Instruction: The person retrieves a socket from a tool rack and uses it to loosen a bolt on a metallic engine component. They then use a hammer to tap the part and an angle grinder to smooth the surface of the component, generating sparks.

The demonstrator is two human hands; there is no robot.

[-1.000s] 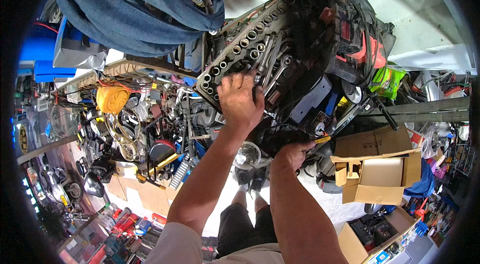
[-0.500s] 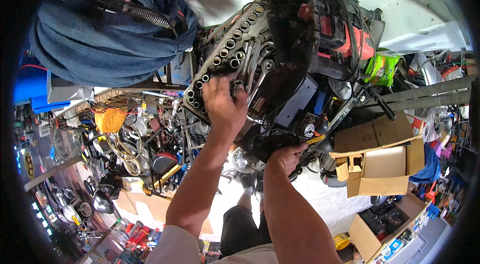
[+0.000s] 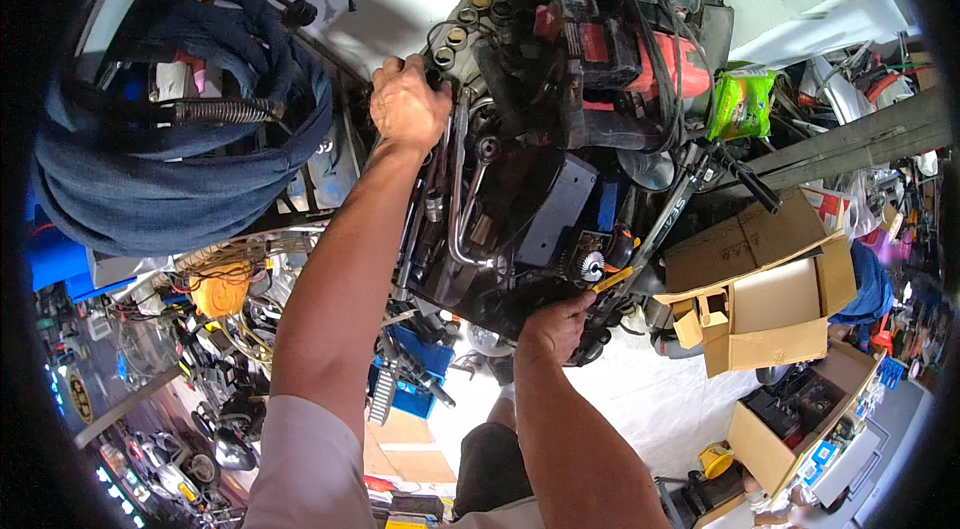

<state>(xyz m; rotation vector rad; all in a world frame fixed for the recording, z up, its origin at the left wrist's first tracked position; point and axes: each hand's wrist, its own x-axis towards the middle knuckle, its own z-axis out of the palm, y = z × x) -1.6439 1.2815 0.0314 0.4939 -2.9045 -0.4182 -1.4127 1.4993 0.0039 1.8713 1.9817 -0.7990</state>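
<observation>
My left hand (image 3: 408,104) has its fingers curled over a metal socket tray (image 3: 464,34), hiding part of it. Beside it lie long wrenches (image 3: 462,199) and sockets in a dark, cluttered heap. My right hand (image 3: 555,329) is closed at the heap’s lower edge, touching near a yellow strip-like handle (image 3: 612,280); what its fingers grip is hidden. Above that hand are a dark flat plate (image 3: 555,209) and a small silver toothed part (image 3: 590,266). A red and black power tool (image 3: 640,64) with looped cables lies across the upper right of the pile.
Coiled dark blue cloth (image 3: 160,179) with a hose sits left. Cardboard boxes (image 3: 775,299) stand right, beside a metal beam (image 3: 820,149) and a bright green packet (image 3: 740,104). A yellow coiled item (image 3: 220,289) lies lower left among dense clutter. My legs show below.
My left hand has moved up and left along the socket tray, with the forearm more stretched out. My right hand stays closed at the lower edge. The view has shifted.
</observation>
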